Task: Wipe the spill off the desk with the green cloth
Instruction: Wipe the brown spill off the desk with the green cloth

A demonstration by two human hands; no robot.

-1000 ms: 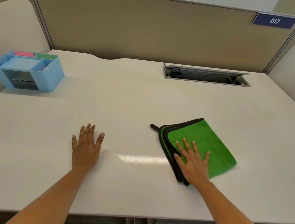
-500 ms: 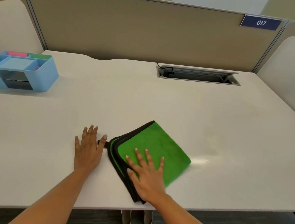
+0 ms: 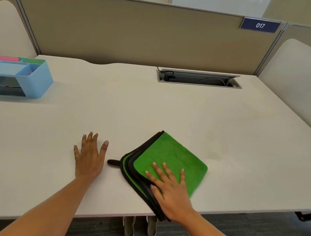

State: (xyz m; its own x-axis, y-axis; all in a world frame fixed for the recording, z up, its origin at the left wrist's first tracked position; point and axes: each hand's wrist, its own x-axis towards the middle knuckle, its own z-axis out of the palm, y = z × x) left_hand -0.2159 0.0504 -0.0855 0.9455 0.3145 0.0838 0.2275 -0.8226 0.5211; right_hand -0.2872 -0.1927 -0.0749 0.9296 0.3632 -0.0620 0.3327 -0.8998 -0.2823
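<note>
The green cloth [image 3: 169,158], folded with black edging, lies on the white desk [image 3: 152,107] near its front edge. My right hand [image 3: 169,192] presses flat on the cloth's near corner, fingers spread. A small black loop of the cloth points left toward my left hand [image 3: 90,157], which rests flat on the bare desk, palm down, holding nothing. A faint dull smudge [image 3: 213,156] shows on the desk just right of the cloth. The cloth's right edge is blurred.
A blue desk organiser [image 3: 16,79] stands at the far left. An open cable tray [image 3: 198,80] is set into the back of the desk. Partition panels enclose the back and sides. Below the front edge are a pair of shoes [image 3: 139,227] and dark carpet.
My right hand swept the cloth left across the desk up to my left hand, then slid it a little back to the right. My left hand stayed in place.
</note>
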